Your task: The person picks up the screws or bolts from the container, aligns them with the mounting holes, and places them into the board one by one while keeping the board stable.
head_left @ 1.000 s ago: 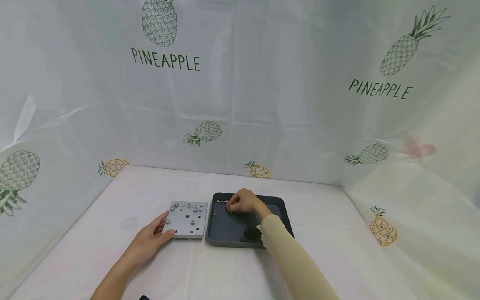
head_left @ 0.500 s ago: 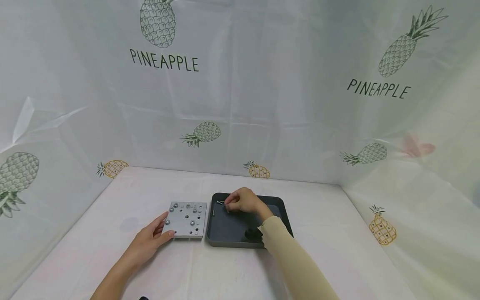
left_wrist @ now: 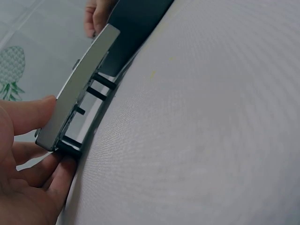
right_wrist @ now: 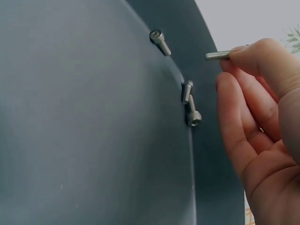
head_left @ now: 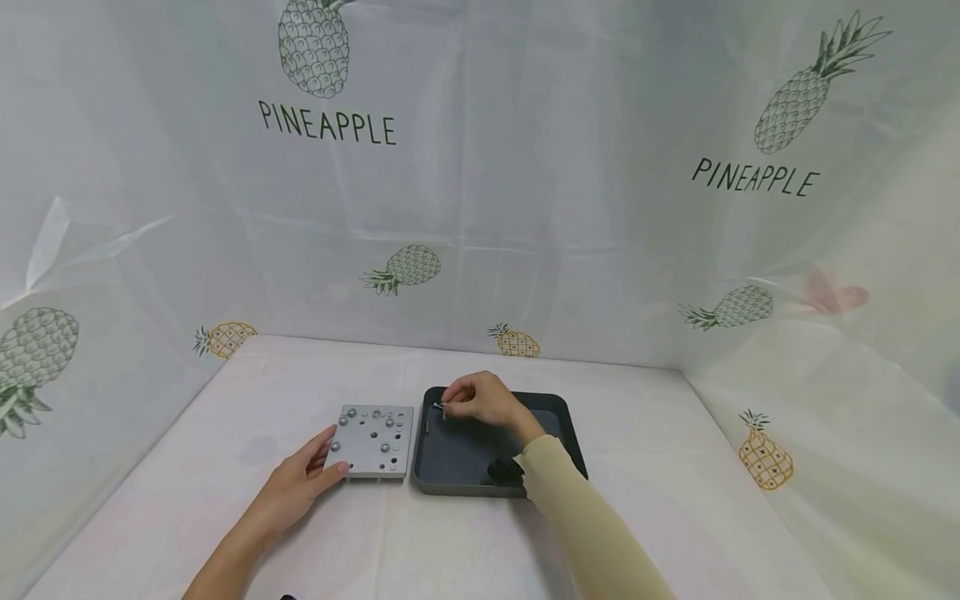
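A square silver metal plate [head_left: 362, 458] with holes and several socket-head screws lies left of the tray. My left hand [head_left: 296, 483] grips its left edge, thumb on top and fingers below; in the left wrist view dark posts [left_wrist: 97, 93] project from its underside. Over the left part of the dark grey tray [head_left: 465, 471], my right hand [head_left: 487, 402] pinches a screw [right_wrist: 217, 55] between thumb and forefinger, its shank sticking out and its head hidden by the fingers. Below it in the tray lie a loose screw [right_wrist: 159, 42] and two more screws [right_wrist: 193, 117] touching each other.
The tray's raised rim [head_left: 420, 479] stands close beside the plate. A black object [head_left: 504, 472] shows at the right wrist over the tray. A white cloth [head_left: 645, 500] covers the table, with pineapple-printed sheeting [head_left: 570, 208] rising behind.
My right hand has shifted a little left and away from me over the tray, pinching the screw. The left hand stays in place on the plate.
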{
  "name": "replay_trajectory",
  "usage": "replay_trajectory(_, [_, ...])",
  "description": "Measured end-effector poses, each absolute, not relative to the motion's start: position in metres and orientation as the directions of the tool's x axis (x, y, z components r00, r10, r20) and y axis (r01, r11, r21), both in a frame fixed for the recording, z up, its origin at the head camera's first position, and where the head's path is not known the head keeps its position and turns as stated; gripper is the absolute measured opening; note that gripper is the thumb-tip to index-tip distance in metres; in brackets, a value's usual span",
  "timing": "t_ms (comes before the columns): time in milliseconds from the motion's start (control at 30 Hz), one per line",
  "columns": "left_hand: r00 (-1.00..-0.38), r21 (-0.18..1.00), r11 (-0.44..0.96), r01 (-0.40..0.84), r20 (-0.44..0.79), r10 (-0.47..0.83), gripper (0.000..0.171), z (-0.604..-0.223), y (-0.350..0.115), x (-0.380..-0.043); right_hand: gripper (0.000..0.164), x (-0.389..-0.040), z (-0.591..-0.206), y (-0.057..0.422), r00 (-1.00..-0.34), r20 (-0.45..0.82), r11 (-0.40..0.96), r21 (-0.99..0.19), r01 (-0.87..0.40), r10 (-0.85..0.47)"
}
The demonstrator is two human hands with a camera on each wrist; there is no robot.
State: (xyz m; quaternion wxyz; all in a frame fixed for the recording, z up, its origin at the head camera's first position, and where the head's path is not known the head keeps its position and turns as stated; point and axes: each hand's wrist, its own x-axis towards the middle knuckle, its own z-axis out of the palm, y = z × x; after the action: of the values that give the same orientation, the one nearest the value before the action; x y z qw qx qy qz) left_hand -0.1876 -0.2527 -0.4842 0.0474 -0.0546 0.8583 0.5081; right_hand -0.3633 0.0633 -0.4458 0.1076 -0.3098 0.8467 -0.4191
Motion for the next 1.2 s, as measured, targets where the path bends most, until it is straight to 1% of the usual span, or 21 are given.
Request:
replay_trajectory(233, [-0.991,0.871,0.473,-0.132,-0.129,-0.039,0.092,-0.484,-0.255,-0.186,0.011,-0.359,-0.444,0.049,-0.786,0.135,0.418,-0.786,-0.456,-0.603])
replay_trajectory(600, [-0.99,0.873,0.467,-0.139,-0.134,-0.043,0.091,-0.486,-0.254,-0.186,0.009,-0.352,-0.445,0.017,-0.777,0.186,0.368,-0.799,-0.476,-0.601])
replay_trajectory(867, [-0.992,0.88,0.459,-0.121,-0.119,-0.035,0.09,-0.485,-0.252,-0.187,0.009,-0.351,-0.447,0.005,-0.76,0.195,0.393,-0.761,-0.517,-0.62])
replay_trajectory(1200, [-0.992,0.876,0.465,-0.124,-0.118,-0.042,0.091,-0.485,-0.253,-0.186,0.01,-0.354,-0.45,-0.002,-0.749,0.192,0.398,-0.75,-0.529,-0.634])
